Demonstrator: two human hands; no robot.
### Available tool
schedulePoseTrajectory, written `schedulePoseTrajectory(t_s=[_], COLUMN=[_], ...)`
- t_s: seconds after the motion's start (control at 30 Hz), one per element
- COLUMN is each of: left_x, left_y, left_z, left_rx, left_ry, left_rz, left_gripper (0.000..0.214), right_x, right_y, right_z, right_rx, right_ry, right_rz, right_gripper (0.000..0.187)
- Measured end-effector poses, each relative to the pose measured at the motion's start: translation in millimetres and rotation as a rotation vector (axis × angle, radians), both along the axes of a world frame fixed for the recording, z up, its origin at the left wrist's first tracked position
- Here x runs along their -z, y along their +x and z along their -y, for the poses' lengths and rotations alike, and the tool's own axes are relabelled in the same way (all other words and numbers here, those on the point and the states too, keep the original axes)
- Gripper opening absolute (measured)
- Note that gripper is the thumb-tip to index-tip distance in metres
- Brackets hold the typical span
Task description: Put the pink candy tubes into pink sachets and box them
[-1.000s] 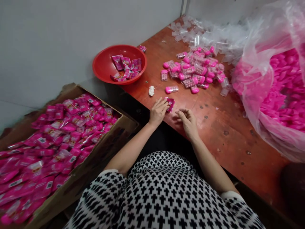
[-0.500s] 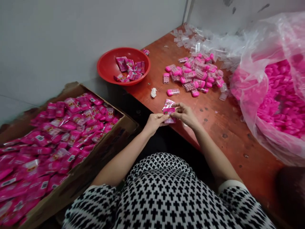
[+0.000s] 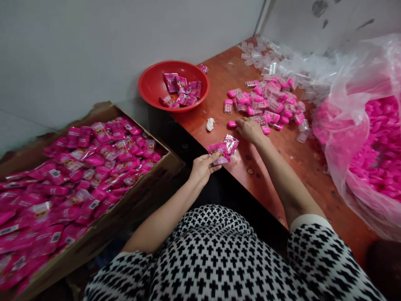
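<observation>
A flat pink printed packet (image 3: 218, 153) is pinched between the thumb and fingers of my left hand (image 3: 203, 168), just over the table's front edge. Behind it a shiny silver-and-pink packet (image 3: 231, 144) lies on the table; whether the two touch I cannot tell. My right hand (image 3: 251, 130) is lowered onto a single small clear bottle with a pink cap (image 3: 232, 124). Its fingers are closed over the bottle's body and hide it, leaving the cap showing on the left. Beyond lies a heap of similar capped bottles (image 3: 266, 102) filled with small pink balls.
A red bowl (image 3: 147, 90) with several pink packets stands at the table corner. A cardboard box (image 3: 169, 161) full of pink packs is at the left. Clear plastic containers (image 3: 297, 67) and a bag of pink caps (image 3: 372, 154) lie right. A crumpled white scrap (image 3: 210, 124) sits nearby.
My right hand has left the pink packet and moved forward to the lone bottle. My left hand keeps the packet, now tilted. The view has shifted slightly.
</observation>
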State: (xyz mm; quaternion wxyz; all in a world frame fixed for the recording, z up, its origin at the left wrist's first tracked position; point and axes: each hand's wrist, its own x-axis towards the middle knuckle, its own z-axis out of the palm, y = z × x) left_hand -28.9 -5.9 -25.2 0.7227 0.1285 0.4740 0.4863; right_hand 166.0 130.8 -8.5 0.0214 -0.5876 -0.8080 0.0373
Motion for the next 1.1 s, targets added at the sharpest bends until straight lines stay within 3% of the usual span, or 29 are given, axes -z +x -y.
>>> schedulePoseTrajectory(t_s=[0.07,0.13,0.23,0.33,0.43,0.53,0.63,0.73,0.8,0.9,0.97,1.1], left_x=[0.3,0.7,1.6,2.4,2.0,0.7,-0.6,-0.6,0.4,2.0,2.0,-1.3], left_y=[1,3,8,15,18,13,5,2,3,5,7,13], left_z=[-4,-7,-12,-14,-13,-9,-6,-6,-8,-10,-10,-7], left_rx=[-0.031,-0.052,-0.064,-0.046,-0.05,-0.056,-0.057,-0.074,-0.097,-0.147,-0.171,-0.184], left_ry=[0.016,0.03,0.038,0.077,0.11,0.092,0.078,0.053,0.032,0.012,0.007,-0.011], left_rz=[-0.002,-0.018,-0.054,-0.071,-0.051,0.001,0.017,-0.021,-0.016,0.032,0.072,0.155], left_gripper=[0.024,0.025,0.026,0.029,0.031,0.031,0.026,0.018,0.016,0.02,0.024,0.025], right_x=[-0.9,-4.2,-10.6,-13.7,-10.4,-2.2,5.9,7.3,4.0,-1.8,-2.7,3.5], right_y=[2,3,-3,-19,-31,-29,-19,-14,-15,-24,-33,-50], right_z=[4,18,53,86,96,85,74,79,95,131,155,187], right_rx=[0.1,0.214,0.25,0.212,0.287,0.376,0.361,0.342,0.359,0.355,0.355,0.356], right_ry=[0.021,0.012,-0.192,-0.365,-0.277,-0.064,0.053,0.135,0.059,-0.308,-0.476,-0.511], right_rz=[-0.065,-0.326,-0.933,-1.216,-1.239,-0.969,-0.627,-0.616,-0.813,-1.219,-1.38,-1.415], right_gripper=[0.031,0.03,0.029,0.03,0.031,0.024,0.022,0.023,0.026,0.034,0.035,0.032])
